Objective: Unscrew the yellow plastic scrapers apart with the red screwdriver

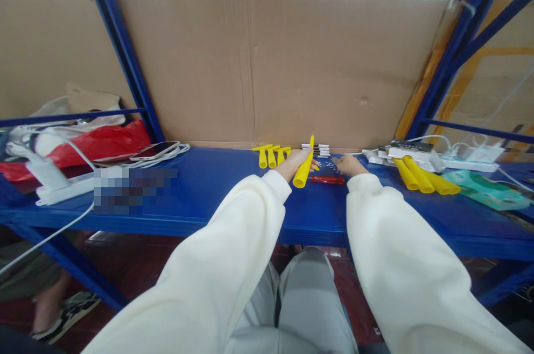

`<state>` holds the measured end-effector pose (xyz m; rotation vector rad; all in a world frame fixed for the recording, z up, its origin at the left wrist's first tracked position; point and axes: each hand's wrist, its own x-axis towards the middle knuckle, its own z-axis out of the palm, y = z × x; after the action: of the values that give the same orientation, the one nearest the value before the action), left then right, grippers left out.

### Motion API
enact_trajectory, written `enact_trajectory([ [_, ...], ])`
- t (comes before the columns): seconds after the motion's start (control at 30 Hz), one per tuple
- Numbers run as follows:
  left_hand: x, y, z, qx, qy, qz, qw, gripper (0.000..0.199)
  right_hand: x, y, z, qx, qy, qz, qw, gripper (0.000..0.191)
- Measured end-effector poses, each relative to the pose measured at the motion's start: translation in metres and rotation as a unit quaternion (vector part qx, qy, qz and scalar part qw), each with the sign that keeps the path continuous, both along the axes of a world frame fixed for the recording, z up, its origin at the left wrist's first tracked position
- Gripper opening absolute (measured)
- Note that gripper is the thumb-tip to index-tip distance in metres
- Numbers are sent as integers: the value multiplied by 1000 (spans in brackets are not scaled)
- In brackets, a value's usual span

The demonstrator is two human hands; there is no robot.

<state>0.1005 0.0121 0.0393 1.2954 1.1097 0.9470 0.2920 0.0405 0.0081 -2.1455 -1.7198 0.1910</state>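
My left hand [293, 161] is closed round a yellow tubular piece [303, 170], its open round end towards me and a thin tip pointing up. My right hand [349, 165] rests at the small screws [329, 165] on the blue table; its fingertips are together, and what they hold, if anything, is too small to name. Between the hands lies a red screwdriver [328, 180]. Behind my left hand are white sticks [321, 150] in a stack. Several yellow T-shaped pieces [262, 158] stand in a row to its left.
Yellow tubes [421, 176] lie at the right beside a green plastic packet [488, 189] and a white power strip [469, 163]. At the left are a phone [154, 150], cables and a red bag [104, 143]. Cardboard [334, 70] walls the back. A person's leg shows lower left.
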Motion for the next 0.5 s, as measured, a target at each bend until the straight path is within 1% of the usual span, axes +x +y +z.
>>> enact_trajectory([
  [0.1,-16,1,6,-19,-26,35,999,26,0,-1,-1,7,-4,0,1000,24],
  [0.2,-20,-1,7,-25,-38,45,998,24,1,-2,-2,10,-24,12,1000,23],
  [0.27,-14,-3,7,-34,-37,34,998,24,1,-3,-1,20,-40,30,999,23],
  [0.33,-3,-5,5,-42,-34,16,998,25,1,-5,0,25,-51,40,998,25],
  [0.5,29,-2,-8,-30,-33,-16,999,26,-9,-13,3,27,-50,28,998,32],
])
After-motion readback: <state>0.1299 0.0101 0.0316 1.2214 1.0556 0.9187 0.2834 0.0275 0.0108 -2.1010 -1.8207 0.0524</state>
